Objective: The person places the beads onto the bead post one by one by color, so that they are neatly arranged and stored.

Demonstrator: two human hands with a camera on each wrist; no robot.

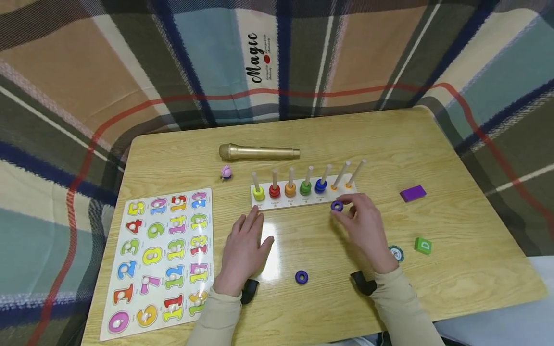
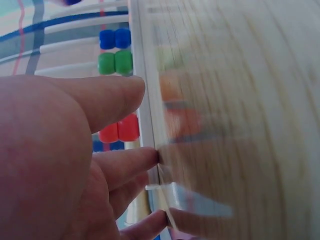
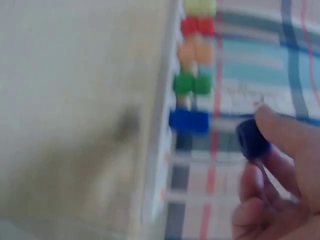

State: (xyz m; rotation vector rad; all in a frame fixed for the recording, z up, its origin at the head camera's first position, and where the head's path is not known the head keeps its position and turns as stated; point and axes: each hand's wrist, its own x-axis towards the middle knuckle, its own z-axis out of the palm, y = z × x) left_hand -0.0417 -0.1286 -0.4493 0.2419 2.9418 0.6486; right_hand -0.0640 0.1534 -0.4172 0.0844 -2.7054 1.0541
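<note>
Right hand (image 1: 368, 230) pinches glossy indigo ring (image 1: 337, 206), hole facing up, at 6 o'clock of bare sixth peg (image 1: 340, 175). Left hand (image 1: 244, 250) flat, fingers straight, touching white wooden peg base (image 1: 277, 202); pegs lean toward 1 o'clock.

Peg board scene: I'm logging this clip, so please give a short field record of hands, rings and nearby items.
left hand: flat on the table, fingertips against the peg board
right hand: pinches a purple ring in front of the board
filled pegs: yellow, red, orange, green, blue rings
bare pegs: the two rightmost
loose ring: second purple ring on the table between the wrists
nearby: gold microphone, number puzzle, purple block, green D block
</note>
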